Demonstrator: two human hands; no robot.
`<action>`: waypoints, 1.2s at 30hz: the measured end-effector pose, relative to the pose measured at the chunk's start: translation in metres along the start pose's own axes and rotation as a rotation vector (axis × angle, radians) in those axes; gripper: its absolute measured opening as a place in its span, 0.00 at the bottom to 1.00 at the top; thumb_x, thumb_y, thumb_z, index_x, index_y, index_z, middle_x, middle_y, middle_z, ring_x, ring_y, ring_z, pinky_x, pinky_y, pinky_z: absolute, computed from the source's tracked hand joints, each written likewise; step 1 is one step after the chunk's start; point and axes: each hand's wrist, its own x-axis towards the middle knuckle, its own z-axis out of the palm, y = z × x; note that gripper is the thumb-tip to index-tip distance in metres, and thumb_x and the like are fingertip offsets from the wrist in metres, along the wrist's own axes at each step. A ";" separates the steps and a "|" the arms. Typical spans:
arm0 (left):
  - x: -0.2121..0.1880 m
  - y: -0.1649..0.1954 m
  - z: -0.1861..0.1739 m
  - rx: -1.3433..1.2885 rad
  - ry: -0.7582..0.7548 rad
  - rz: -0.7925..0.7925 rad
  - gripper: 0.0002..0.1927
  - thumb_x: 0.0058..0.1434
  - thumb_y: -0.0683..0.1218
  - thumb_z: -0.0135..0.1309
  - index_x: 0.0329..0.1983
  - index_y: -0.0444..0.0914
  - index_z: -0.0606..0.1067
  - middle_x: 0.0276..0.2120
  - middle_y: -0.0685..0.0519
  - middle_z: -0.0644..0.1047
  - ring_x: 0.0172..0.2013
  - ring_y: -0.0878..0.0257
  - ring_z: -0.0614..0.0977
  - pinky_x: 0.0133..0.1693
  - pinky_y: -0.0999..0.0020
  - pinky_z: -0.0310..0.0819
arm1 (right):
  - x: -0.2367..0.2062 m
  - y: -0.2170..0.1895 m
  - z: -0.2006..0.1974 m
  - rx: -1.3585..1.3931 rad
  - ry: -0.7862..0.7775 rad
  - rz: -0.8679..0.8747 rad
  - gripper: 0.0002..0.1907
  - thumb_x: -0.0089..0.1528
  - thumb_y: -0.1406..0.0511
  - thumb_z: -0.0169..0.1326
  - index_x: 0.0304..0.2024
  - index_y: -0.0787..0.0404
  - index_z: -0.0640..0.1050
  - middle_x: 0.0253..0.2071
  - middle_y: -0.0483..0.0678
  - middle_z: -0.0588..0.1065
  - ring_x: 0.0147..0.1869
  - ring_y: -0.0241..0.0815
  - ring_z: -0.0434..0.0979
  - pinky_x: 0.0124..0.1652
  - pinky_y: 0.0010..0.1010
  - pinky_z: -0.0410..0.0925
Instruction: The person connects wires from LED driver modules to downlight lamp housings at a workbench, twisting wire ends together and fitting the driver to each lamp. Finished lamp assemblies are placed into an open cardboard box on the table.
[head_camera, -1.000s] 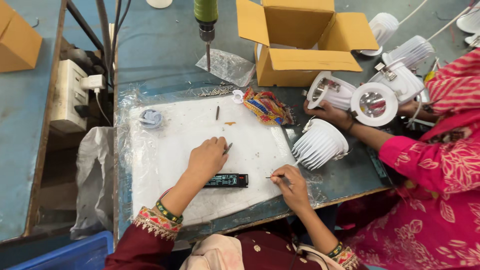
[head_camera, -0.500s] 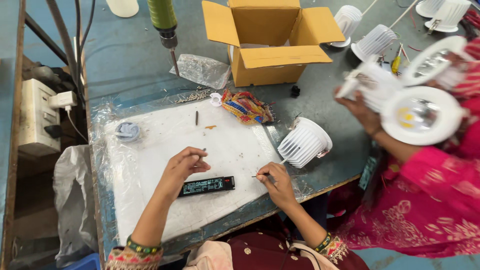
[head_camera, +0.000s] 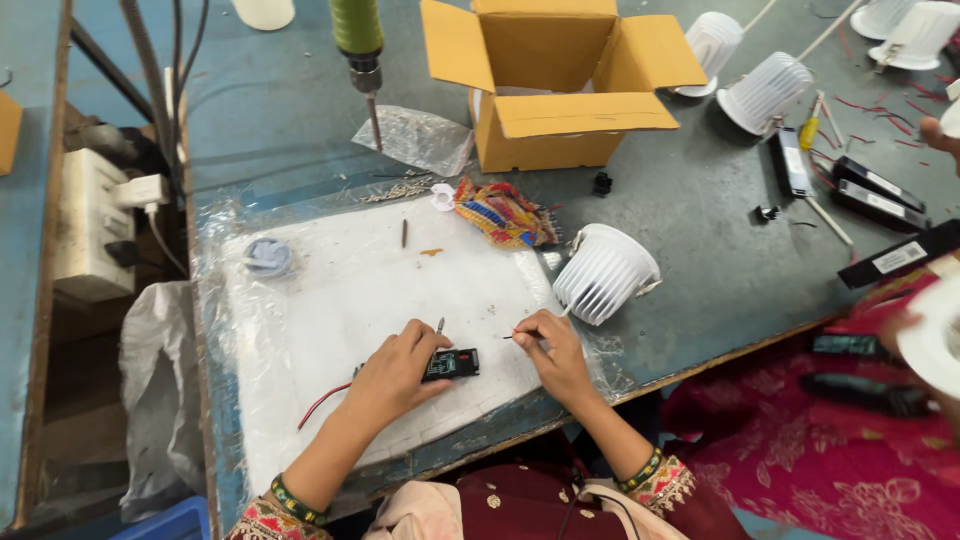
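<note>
White mat: a pale plastic-covered work mat (head_camera: 330, 300) lies on a blue-grey bench (head_camera: 700, 230), seen from above by the person working.
Left hand: the left hand (head_camera: 395, 375) lies curled over a small black driver module (head_camera: 452, 363), pinning it flat on the mat; the fingers are closed on its left end.
Right hand: the right hand (head_camera: 550, 350) pinches a thin wire end (head_camera: 512, 335) between thumb and fingertips, just right of the module and apart from it.
Wires: a red lead (head_camera: 322, 402) trails from under the left hand towards the near edge of the mat.
Where the piece is: the module sits near the front of the mat, between the two hands.
Progress: judging by the view, the wire is not yet joined to the module, so the wiring looks early; whether any other lead is already fixed cannot be told.
Lamp housing: a white finned lamp housing (head_camera: 605, 272) lies on its side just beyond the right hand, at the mat's right edge.
Tool: a green-handled electric screwdriver (head_camera: 360, 50) hangs tip down over the back of the bench, untouched.
Behind: an open cardboard box (head_camera: 560, 80), a clear plastic bag (head_camera: 415, 138) and a crumpled colourful wrapper (head_camera: 503, 213).
Far right: more white housings (head_camera: 765, 92) and black modules (head_camera: 880, 190) lie well apart from the hands; another person in pink patterned cloth (head_camera: 820, 460) sits there.
</note>
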 end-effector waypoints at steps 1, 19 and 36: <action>0.004 0.001 0.002 -0.010 0.006 0.045 0.29 0.43 0.47 0.71 0.49 0.42 0.74 0.44 0.50 0.73 0.40 0.48 0.78 0.42 0.56 0.74 | -0.001 0.001 0.000 -0.017 0.002 -0.011 0.08 0.63 0.62 0.59 0.35 0.60 0.78 0.33 0.44 0.77 0.38 0.40 0.73 0.45 0.31 0.62; 0.056 0.016 0.006 -0.350 0.037 -0.002 0.22 0.56 0.47 0.67 0.54 0.44 0.78 0.44 0.51 0.75 0.44 0.54 0.81 0.45 0.63 0.75 | -0.014 0.023 0.001 0.219 0.146 0.205 0.06 0.65 0.66 0.58 0.37 0.65 0.78 0.30 0.44 0.73 0.29 0.33 0.68 0.31 0.26 0.64; 0.068 0.012 0.038 -0.761 0.122 -0.105 0.09 0.64 0.43 0.61 0.46 0.37 0.82 0.37 0.52 0.81 0.37 0.65 0.83 0.41 0.69 0.77 | -0.005 -0.003 0.000 -0.171 0.119 -0.067 0.06 0.65 0.64 0.58 0.37 0.60 0.77 0.34 0.47 0.76 0.35 0.48 0.72 0.41 0.34 0.62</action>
